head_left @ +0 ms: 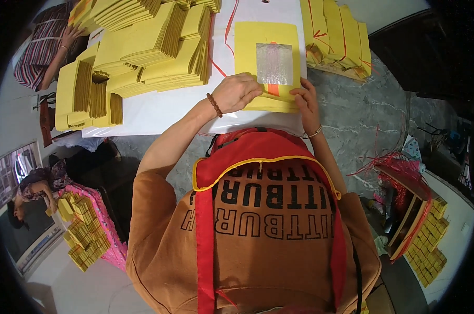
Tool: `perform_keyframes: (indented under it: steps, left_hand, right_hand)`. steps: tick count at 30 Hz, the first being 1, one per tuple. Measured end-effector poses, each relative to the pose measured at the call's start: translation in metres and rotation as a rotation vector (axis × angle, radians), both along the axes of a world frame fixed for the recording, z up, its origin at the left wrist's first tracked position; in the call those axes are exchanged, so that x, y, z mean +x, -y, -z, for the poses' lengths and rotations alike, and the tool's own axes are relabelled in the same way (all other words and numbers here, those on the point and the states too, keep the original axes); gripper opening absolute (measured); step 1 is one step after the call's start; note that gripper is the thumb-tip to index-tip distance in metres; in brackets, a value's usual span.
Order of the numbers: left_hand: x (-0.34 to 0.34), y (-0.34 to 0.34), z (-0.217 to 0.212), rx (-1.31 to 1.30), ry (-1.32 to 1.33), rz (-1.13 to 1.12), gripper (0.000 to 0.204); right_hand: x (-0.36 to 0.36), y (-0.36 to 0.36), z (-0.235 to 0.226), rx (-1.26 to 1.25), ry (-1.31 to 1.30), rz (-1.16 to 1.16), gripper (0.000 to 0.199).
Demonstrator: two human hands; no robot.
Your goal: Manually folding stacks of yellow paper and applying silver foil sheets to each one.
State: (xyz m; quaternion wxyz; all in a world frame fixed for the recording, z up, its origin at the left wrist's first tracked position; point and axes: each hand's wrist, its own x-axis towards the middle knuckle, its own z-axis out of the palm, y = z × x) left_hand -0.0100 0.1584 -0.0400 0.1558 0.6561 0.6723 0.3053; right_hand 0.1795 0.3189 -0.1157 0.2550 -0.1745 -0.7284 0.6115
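Yellow sheet: lies on the white counter point(161, 112) straight in front of me; I mean this yellow sheet point(246, 55), its near end layered or folded.
Silver patch: the silver patch point(274, 64) already sits in the middle of the sheet, looking flat, with a red strip point(273, 90) showing at its near edge.
Left hand: my left hand point(239, 92) has its fingers curled in, pinching at the near end beside the red strip, as I judge it.
Right hand: my right hand point(307, 102) is bent around the sheet's near right corner, thumb toward the paper; I cannot tell whether it grips.
Done so far: patch and strip are in place; the near fold looks only partly settled to me, so this piece seems midway.
Folded stacks: plenty of yellow stacks point(158, 44) fill the counter to my left, loose as far as I can see.
Tied bundles: yellow bundles point(335, 32) with red ties stand at the far right, and look finished to me.
Overall: with so many stacks untied, I judge much is left.
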Motion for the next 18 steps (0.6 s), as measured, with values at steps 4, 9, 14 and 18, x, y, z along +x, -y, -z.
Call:
perform_keyframes:
  steps: [4, 9, 14, 18]
  left_hand:
    - [-0.0043, -0.0040, -0.0013, -0.091, 0.053, 0.010, 0.018]
    - [-0.0063, -0.0058, -0.0028, -0.147, 0.166, 0.004, 0.016]
    - [-0.0088, -0.0087, 0.0009, -0.173, 0.213, -0.013, 0.015]
    - [-0.0098, -0.0085, 0.0047, -0.166, 0.262, -0.045, 0.015]
  right_hand:
    - [-0.0011, 0.0019, 0.0012, -0.047, 0.003, 0.003, 0.015]
    - [-0.0029, 0.0026, 0.0020, -0.044, 0.013, 0.010, 0.015]
    - [-0.0025, 0.0029, 0.0006, -0.019, 0.014, 0.002, 0.017]
    - [-0.0006, 0.0018, -0.0012, -0.066, 0.013, -0.001, 0.018]
